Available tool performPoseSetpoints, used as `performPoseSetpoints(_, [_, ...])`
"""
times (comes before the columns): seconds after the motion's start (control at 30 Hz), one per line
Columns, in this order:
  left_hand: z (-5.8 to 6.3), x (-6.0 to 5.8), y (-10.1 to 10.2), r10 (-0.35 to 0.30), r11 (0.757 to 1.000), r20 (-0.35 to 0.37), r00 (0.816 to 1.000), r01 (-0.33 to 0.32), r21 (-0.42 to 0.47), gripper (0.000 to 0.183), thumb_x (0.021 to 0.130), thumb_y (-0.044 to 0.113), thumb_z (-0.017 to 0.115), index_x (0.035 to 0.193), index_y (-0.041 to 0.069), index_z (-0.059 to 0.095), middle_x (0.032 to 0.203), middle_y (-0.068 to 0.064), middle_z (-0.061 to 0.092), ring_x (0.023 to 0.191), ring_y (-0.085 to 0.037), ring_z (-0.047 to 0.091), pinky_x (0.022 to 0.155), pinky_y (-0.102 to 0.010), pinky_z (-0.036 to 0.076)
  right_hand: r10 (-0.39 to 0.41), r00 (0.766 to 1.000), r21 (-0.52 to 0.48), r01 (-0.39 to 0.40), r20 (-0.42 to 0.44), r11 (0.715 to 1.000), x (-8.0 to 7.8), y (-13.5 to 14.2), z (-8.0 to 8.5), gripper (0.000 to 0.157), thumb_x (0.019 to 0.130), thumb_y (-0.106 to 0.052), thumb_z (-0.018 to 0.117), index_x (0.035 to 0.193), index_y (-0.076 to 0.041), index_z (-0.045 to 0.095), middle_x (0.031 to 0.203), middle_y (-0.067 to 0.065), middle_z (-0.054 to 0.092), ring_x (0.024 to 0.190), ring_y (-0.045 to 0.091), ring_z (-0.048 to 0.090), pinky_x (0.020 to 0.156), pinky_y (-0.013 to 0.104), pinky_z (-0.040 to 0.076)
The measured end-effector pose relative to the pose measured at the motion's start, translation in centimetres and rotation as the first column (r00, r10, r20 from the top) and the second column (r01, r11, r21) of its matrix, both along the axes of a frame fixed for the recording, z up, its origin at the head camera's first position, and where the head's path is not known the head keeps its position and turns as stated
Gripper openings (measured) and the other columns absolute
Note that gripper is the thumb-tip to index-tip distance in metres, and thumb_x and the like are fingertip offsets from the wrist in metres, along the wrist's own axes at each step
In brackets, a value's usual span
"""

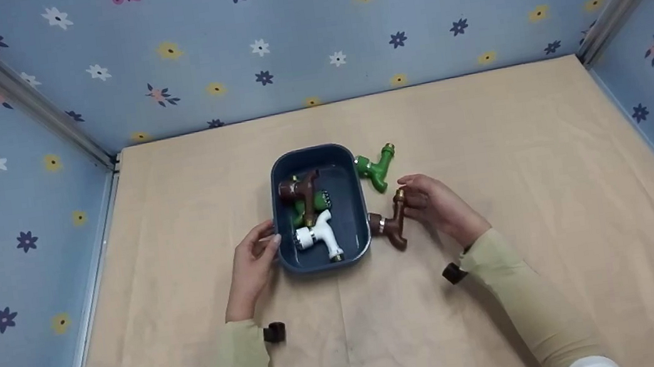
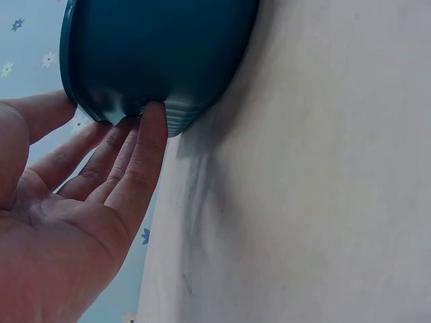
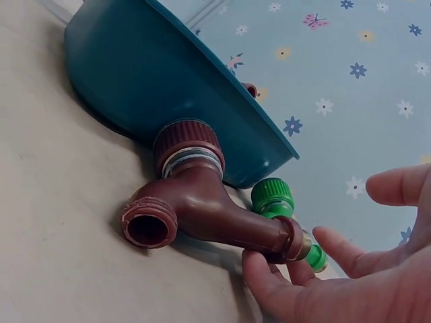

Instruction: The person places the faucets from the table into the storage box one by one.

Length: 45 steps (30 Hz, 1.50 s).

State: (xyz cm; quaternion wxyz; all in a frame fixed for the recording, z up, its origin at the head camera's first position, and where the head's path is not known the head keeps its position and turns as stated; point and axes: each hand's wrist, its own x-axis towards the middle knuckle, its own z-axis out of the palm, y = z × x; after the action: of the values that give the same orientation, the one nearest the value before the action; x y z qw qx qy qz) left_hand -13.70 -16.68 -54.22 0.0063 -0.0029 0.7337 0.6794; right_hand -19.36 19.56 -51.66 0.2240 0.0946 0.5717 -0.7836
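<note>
A dark blue plastic basin holds a white tap, a brown tap and a partly covered green tap. At the basin's left side, my left hand touches the outer wall with nearly straight fingers, thumb at the rim. On the right, a second brown tap lies with its handle against the basin wall. My right hand is at its brass-ended inlet; in the right wrist view the fingertips reach under that end, and the thumb stands apart from it.
Another green tap lies beside the basin's right wall, beyond the brown one. Beige cloth or paper covers the table. Blue flowered panels enclose the back and both sides. A white round object shows at the bottom right edge.
</note>
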Motion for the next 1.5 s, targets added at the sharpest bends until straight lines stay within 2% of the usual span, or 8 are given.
performPoseSetpoints(0.17, [0.0, 0.0, 0.0, -0.002, 1.0, -0.001, 1.0, 0.002, 0.008, 0.038, 0.094, 0.008, 0.061, 0.13, -0.001, 0.054, 0.118, -0.023, 0.057, 0.104, -0.035, 0.06, 0.076, -0.026, 0.053, 0.0, 1.0, -0.004, 0.0, -0.011, 1.0, 0.2, 0.1, -0.1, 0.045, 0.1, -0.017, 0.039, 0.136, 0.01, 0.035, 0.116, 0.017, 0.052, 0.109, 0.029, 0.053, 0.1, 0.045, 0.04])
performPoseSetpoints(0.3, [0.1, -0.1, 0.0, -0.003, 1.0, 0.015, 1.0, 0.003, 0.01, 0.038, 0.094, 0.009, 0.061, 0.131, -0.002, 0.054, 0.119, -0.024, 0.057, 0.104, -0.036, 0.06, 0.076, -0.025, 0.052, 0.007, 1.0, -0.009, -0.008, -0.028, 1.0, 0.6, 0.2, -0.3, 0.038, 0.101, -0.012, 0.041, 0.13, 0.013, 0.042, 0.113, 0.019, 0.058, 0.107, 0.029, 0.057, 0.101, 0.043, 0.04])
performPoseSetpoints(0.6, [2.6, 0.7, 0.3, -0.05, 0.998, 0.028, 0.998, 0.048, 0.047, 0.041, 0.095, 0.002, 0.056, 0.133, -0.011, 0.046, 0.122, -0.032, 0.051, 0.11, -0.046, 0.054, 0.075, -0.025, 0.053, 0.008, 0.998, 0.019, -0.007, -0.064, 1.0, 1.0, 0.2, -0.5, 0.031, 0.098, -0.003, 0.045, 0.118, 0.02, 0.05, 0.111, 0.026, 0.062, 0.104, 0.029, 0.061, 0.099, 0.04, 0.042])
performPoseSetpoints(0.9, [0.1, 0.1, 0.1, -0.004, 0.999, 0.016, 1.0, 0.004, 0.038, 0.04, 0.095, 0.01, 0.06, 0.132, -0.004, 0.052, 0.119, -0.026, 0.055, 0.106, -0.038, 0.058, 0.076, -0.027, 0.054, 0.032, 0.999, 0.024, -0.031, -0.003, 0.999, 1.5, -0.1, -0.7, 0.034, 0.096, -0.005, 0.049, 0.128, 0.006, 0.044, 0.125, 0.028, 0.055, 0.102, 0.027, 0.062, 0.097, 0.042, 0.044])
performPoseSetpoints(1.03, [-0.1, 0.1, 0.1, -0.002, 0.999, 0.0, 1.0, 0.002, 0.039, 0.04, 0.095, 0.009, 0.061, 0.131, -0.004, 0.053, 0.118, -0.026, 0.056, 0.104, -0.038, 0.059, 0.075, -0.029, 0.054, 0.035, 0.999, 0.004, -0.035, 0.024, 0.999, 1.8, -0.3, -0.7, 0.033, 0.096, -0.005, 0.049, 0.128, -0.002, 0.042, 0.125, 0.028, 0.054, 0.103, 0.029, 0.062, 0.094, 0.045, 0.047])
performPoseSetpoints(1.17, [0.0, 0.1, 0.0, 0.004, 1.0, 0.027, 1.0, -0.005, 0.028, 0.039, 0.095, 0.009, 0.06, 0.132, -0.002, 0.053, 0.119, -0.025, 0.056, 0.103, -0.036, 0.059, 0.075, -0.028, 0.054, 0.036, 0.999, -0.001, -0.036, 0.029, 0.999, 1.9, -0.5, -0.8, 0.032, 0.096, -0.007, 0.05, 0.128, -0.005, 0.042, 0.122, 0.028, 0.056, 0.1, 0.031, 0.064, 0.09, 0.047, 0.048])
performPoseSetpoints(1.3, [0.5, 0.1, 0.0, -0.007, 0.999, 0.056, 0.998, 0.005, 0.037, 0.04, 0.095, 0.008, 0.06, 0.133, -0.002, 0.052, 0.121, -0.026, 0.055, 0.105, -0.038, 0.058, 0.076, -0.028, 0.054, 0.035, 0.999, 0.004, -0.035, 0.024, 0.999, 2.0, -0.4, -1.0, 0.03, 0.098, -0.007, 0.049, 0.127, -0.006, 0.042, 0.118, 0.027, 0.059, 0.096, 0.031, 0.066, 0.088, 0.047, 0.05])
performPoseSetpoints(1.5, [2.5, 0.6, 0.3, -0.047, 0.998, 0.055, 0.997, 0.045, 0.037, 0.041, 0.096, 0.003, 0.056, 0.134, -0.009, 0.048, 0.123, -0.032, 0.051, 0.109, -0.044, 0.055, 0.075, -0.025, 0.053, 0.041, 0.999, 0.007, -0.041, 0.018, 0.999, 2.2, -0.3, -1.2, 0.026, 0.1, -0.01, 0.048, 0.125, -0.005, 0.043, 0.109, 0.023, 0.064, 0.094, 0.029, 0.067, 0.084, 0.046, 0.052])
